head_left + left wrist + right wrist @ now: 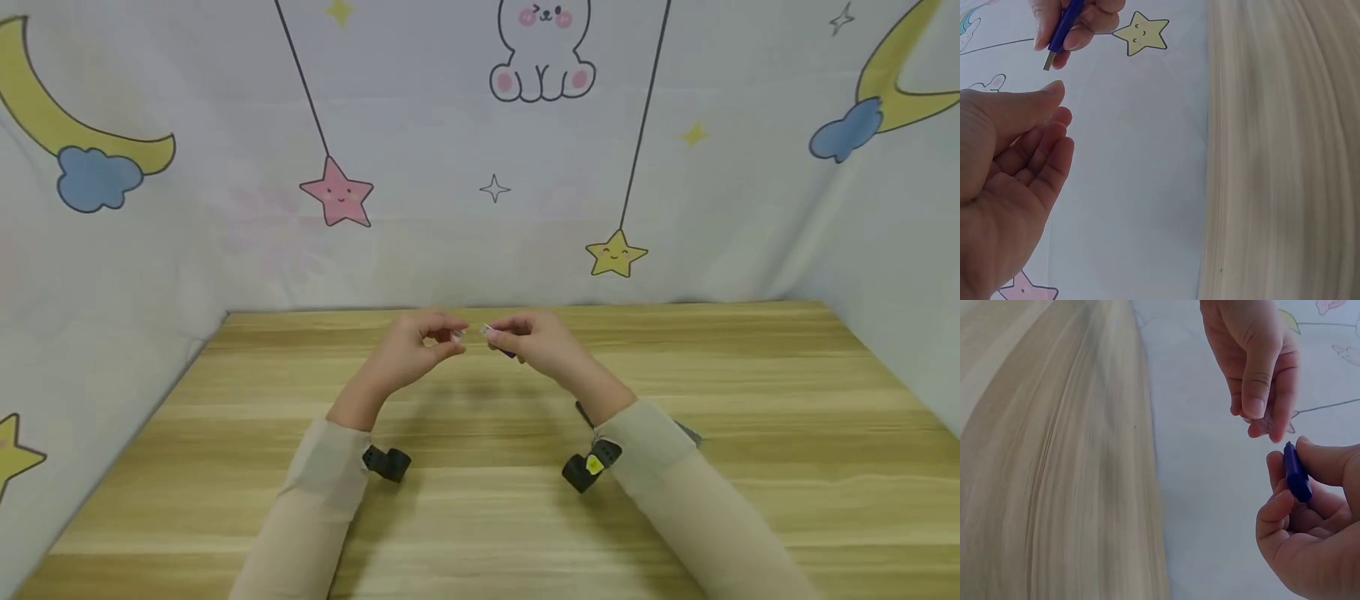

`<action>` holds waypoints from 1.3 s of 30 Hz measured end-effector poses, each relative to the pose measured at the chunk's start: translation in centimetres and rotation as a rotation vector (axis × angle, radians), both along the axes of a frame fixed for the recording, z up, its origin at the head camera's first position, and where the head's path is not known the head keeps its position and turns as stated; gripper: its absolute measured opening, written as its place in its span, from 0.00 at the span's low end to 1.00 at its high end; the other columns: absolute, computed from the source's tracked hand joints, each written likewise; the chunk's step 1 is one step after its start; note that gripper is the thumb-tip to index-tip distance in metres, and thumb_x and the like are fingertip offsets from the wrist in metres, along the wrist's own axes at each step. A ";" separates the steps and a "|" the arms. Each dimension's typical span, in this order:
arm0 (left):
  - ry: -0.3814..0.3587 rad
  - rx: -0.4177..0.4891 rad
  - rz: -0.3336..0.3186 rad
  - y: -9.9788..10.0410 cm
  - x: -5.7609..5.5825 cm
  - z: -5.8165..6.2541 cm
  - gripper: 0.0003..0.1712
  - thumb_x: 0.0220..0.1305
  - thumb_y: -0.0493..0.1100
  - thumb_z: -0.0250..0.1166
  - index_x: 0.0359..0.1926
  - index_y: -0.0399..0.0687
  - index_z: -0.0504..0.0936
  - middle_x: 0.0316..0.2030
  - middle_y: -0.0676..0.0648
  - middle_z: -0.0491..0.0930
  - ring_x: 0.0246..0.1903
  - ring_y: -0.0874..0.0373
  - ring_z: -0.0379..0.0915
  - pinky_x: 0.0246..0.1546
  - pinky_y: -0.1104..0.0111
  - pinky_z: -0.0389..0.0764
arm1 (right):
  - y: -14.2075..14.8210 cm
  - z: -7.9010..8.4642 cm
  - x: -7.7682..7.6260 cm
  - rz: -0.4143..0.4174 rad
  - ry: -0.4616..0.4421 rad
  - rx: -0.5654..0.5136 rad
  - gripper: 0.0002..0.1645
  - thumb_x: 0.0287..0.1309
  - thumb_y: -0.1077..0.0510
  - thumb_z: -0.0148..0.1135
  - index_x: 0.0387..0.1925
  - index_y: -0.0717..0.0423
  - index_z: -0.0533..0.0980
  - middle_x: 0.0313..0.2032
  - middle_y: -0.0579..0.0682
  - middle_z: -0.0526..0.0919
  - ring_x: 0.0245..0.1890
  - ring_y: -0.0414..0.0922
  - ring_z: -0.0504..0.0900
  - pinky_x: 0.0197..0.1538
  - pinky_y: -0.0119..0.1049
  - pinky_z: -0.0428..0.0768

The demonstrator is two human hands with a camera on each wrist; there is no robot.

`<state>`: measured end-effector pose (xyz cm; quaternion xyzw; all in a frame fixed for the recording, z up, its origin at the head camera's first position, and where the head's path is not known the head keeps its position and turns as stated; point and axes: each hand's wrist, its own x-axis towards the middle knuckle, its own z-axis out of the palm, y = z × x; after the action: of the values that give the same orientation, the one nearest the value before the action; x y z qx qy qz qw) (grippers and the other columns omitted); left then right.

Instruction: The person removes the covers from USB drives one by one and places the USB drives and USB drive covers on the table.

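My right hand [542,343] pinches a slim blue USB flash drive [1297,476] between thumb and fingers. Its flat metal end sticks out toward the other hand, as the left wrist view shows. Between the thumb and fingertips of my left hand [411,350] is a small clear piece [1264,425], like a cap, mostly hidden by the fingers. Both hands are raised above the far part of the table, fingertips facing each other with a narrow gap between. Drive and clear piece are apart.
The wood-grain table [480,517] spreads beneath both arms. A dark grey flat object [688,433] lies partly hidden under the right forearm. Behind the table hangs a white printed cloth [435,250], with more cloth at both sides.
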<state>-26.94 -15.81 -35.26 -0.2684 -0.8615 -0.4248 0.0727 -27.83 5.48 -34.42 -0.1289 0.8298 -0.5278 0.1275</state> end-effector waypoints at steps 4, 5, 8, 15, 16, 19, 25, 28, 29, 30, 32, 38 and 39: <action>-0.024 -0.001 0.035 -0.4 -0.5 -0.4 0.15 0.61 0.33 0.65 0.50 0.35 0.83 0.41 0.40 0.82 0.37 0.52 0.75 0.41 0.57 0.78 | -1.0 -0.8 -1.0 -0.015 -0.039 -0.063 0.20 0.65 0.51 0.59 0.53 0.58 0.79 0.47 0.57 0.84 0.43 0.53 0.78 0.43 0.38 0.77; -0.026 -0.002 0.042 -0.5 -0.7 -0.6 0.15 0.61 0.33 0.65 0.50 0.35 0.83 0.41 0.39 0.82 0.37 0.52 0.75 0.41 0.57 0.78 | -1.2 -1.0 -1.2 -0.015 -0.049 -0.074 0.20 0.66 0.52 0.59 0.54 0.59 0.78 0.48 0.59 0.83 0.45 0.54 0.79 0.43 0.37 0.78; -0.034 -0.008 0.070 -0.9 -1.1 -1.1 0.16 0.61 0.32 0.65 0.50 0.34 0.82 0.41 0.38 0.82 0.37 0.51 0.76 0.41 0.57 0.78 | -1.9 -1.7 -1.8 -0.026 -0.083 -0.096 0.21 0.65 0.53 0.59 0.55 0.61 0.77 0.51 0.61 0.81 0.50 0.58 0.78 0.45 0.37 0.79; -0.127 -0.034 0.108 -1.7 -1.8 -1.9 0.19 0.62 0.32 0.64 0.54 0.33 0.80 0.41 0.40 0.82 0.39 0.51 0.76 0.40 0.62 0.77 | -3.7 -2.9 -2.7 -0.056 -0.127 -0.127 0.21 0.64 0.58 0.61 0.56 0.64 0.76 0.50 0.61 0.80 0.48 0.56 0.80 0.44 0.37 0.82; -0.142 -0.033 0.112 -1.8 -1.9 -1.9 0.19 0.61 0.32 0.64 0.54 0.33 0.79 0.41 0.40 0.82 0.39 0.50 0.76 0.40 0.62 0.77 | -3.9 -3.1 -2.8 -0.061 -0.132 -0.131 0.21 0.64 0.59 0.61 0.56 0.64 0.76 0.50 0.61 0.80 0.47 0.55 0.80 0.43 0.36 0.82; -0.167 -0.023 0.118 -2.0 -2.3 -2.0 0.18 0.61 0.31 0.64 0.53 0.32 0.79 0.41 0.38 0.82 0.39 0.50 0.76 0.40 0.63 0.78 | -4.6 -3.3 -2.9 -0.077 -0.151 -0.141 0.21 0.63 0.60 0.61 0.56 0.64 0.76 0.50 0.61 0.80 0.44 0.53 0.81 0.42 0.36 0.83; -0.188 -0.009 0.129 -2.5 -3.1 -2.6 0.15 0.60 0.30 0.64 0.49 0.29 0.80 0.41 0.36 0.82 0.39 0.49 0.77 0.40 0.63 0.79 | -5.4 -3.8 -3.3 -0.077 -0.153 -0.140 0.21 0.64 0.63 0.59 0.57 0.66 0.74 0.52 0.63 0.79 0.45 0.52 0.81 0.43 0.35 0.83; -0.209 -0.016 0.143 -2.7 -3.3 -2.8 0.15 0.60 0.30 0.64 0.49 0.29 0.80 0.41 0.36 0.82 0.40 0.49 0.77 0.41 0.63 0.79 | -5.7 -3.8 -3.5 -0.086 -0.167 -0.139 0.22 0.65 0.64 0.57 0.59 0.66 0.73 0.53 0.64 0.78 0.49 0.54 0.81 0.45 0.36 0.82; -0.218 -0.024 0.152 -2.7 -3.3 -2.9 0.16 0.61 0.30 0.64 0.50 0.29 0.80 0.41 0.37 0.82 0.40 0.49 0.78 0.42 0.63 0.79 | -5.8 -3.8 -3.5 -0.091 -0.174 -0.142 0.22 0.65 0.64 0.57 0.60 0.65 0.72 0.54 0.64 0.78 0.50 0.55 0.81 0.46 0.36 0.82; -0.230 -0.033 0.160 -2.8 -3.3 -2.9 0.16 0.61 0.31 0.64 0.50 0.29 0.80 0.42 0.37 0.82 0.41 0.49 0.78 0.42 0.62 0.79 | -5.9 -3.9 -3.6 -0.094 -0.177 -0.147 0.22 0.65 0.65 0.57 0.60 0.66 0.72 0.54 0.64 0.78 0.50 0.55 0.80 0.46 0.37 0.82; -0.247 -0.050 0.172 -2.9 -3.4 -3.0 0.16 0.61 0.32 0.64 0.51 0.30 0.80 0.43 0.37 0.82 0.42 0.48 0.78 0.44 0.61 0.79 | -6.1 -4.0 -3.7 -0.096 -0.176 -0.151 0.22 0.65 0.65 0.57 0.60 0.66 0.72 0.54 0.64 0.77 0.50 0.55 0.81 0.47 0.37 0.82; -0.235 -0.081 0.162 -3.3 -3.8 -3.3 0.16 0.60 0.32 0.65 0.50 0.30 0.81 0.45 0.36 0.81 0.43 0.47 0.77 0.44 0.60 0.79 | -6.7 -4.7 -3.9 -0.108 -0.177 -0.155 0.21 0.64 0.66 0.58 0.58 0.66 0.74 0.52 0.65 0.78 0.47 0.54 0.82 0.45 0.37 0.83; -0.227 -0.081 0.155 -3.3 -3.9 -3.4 0.16 0.60 0.31 0.65 0.49 0.29 0.81 0.44 0.36 0.81 0.42 0.47 0.77 0.44 0.60 0.79 | -6.8 -4.8 -3.9 -0.113 -0.180 -0.156 0.21 0.64 0.66 0.58 0.58 0.66 0.74 0.52 0.64 0.78 0.47 0.54 0.82 0.44 0.37 0.83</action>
<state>-30.80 -19.12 -38.61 -0.1538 -0.8989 -0.4104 -0.0033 -31.74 -1.32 -39.22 -0.0435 0.7774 -0.6063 0.1614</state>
